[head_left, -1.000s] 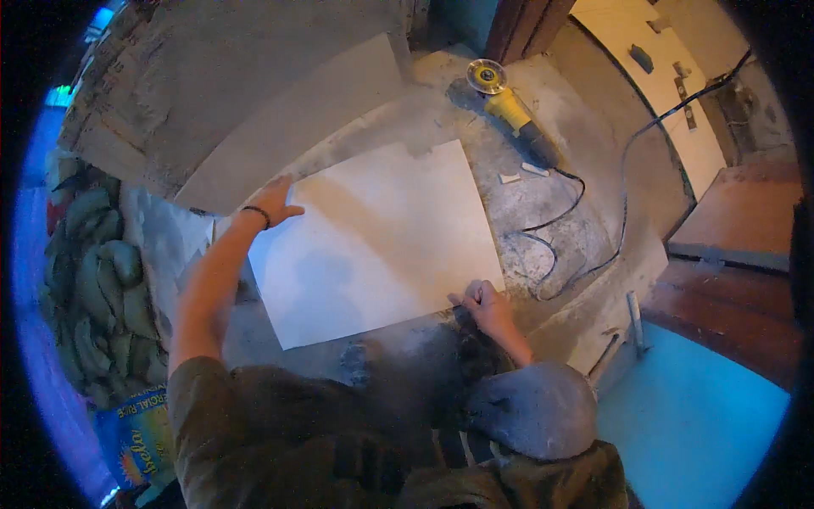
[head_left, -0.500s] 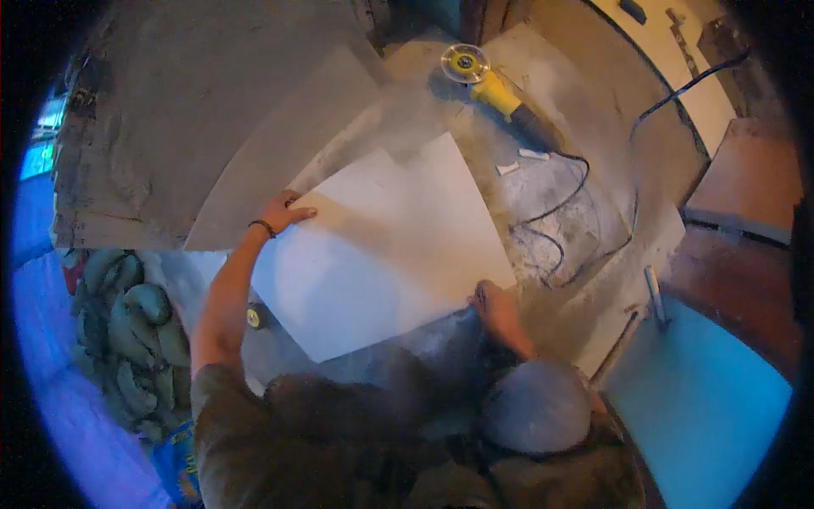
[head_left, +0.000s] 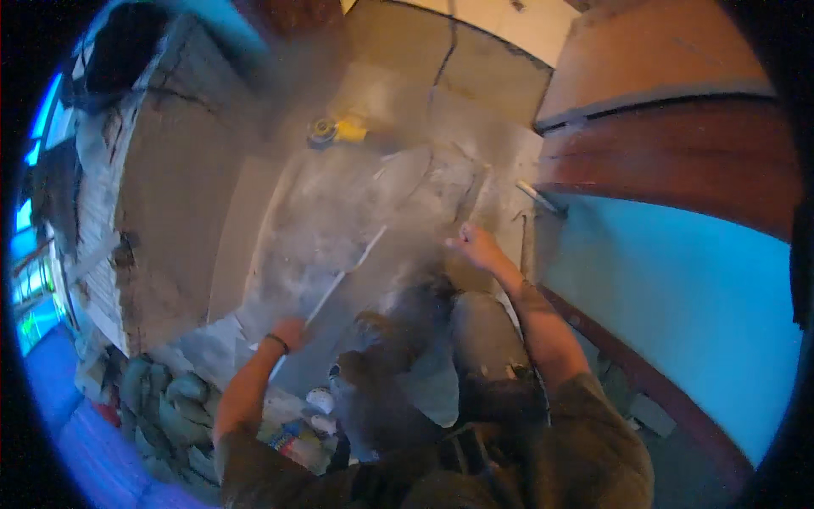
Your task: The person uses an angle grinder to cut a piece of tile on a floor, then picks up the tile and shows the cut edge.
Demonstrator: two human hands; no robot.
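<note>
My left hand (head_left: pixel 291 332) is closed at the lower end of a long, narrow white edge (head_left: pixel 326 294), which looks like the white tile turned nearly edge-on. Its broad face cannot be made out clearly. Over my right knee, my right hand (head_left: pixel 476 247) has its fingers curled together. Whatever it may hold is too blurred to name. A yellow angle grinder (head_left: pixel 349 131) lies on the dusty floor (head_left: pixel 305 204) beyond both hands.
Dust hazes the air. To the left stand a large grey-brown slab (head_left: pixel 174 195) and a heap of greenish filled bags (head_left: pixel 165 407). A blue panel (head_left: pixel 670 280) and reddish-brown boards (head_left: pixel 670 153) line the right. A black cable (head_left: pixel 443 64) hangs at the far side.
The white tile, broad and flat between my hands before, now shows only as a thin edge. My right hand has come up from its near corner. The view has swung right.
</note>
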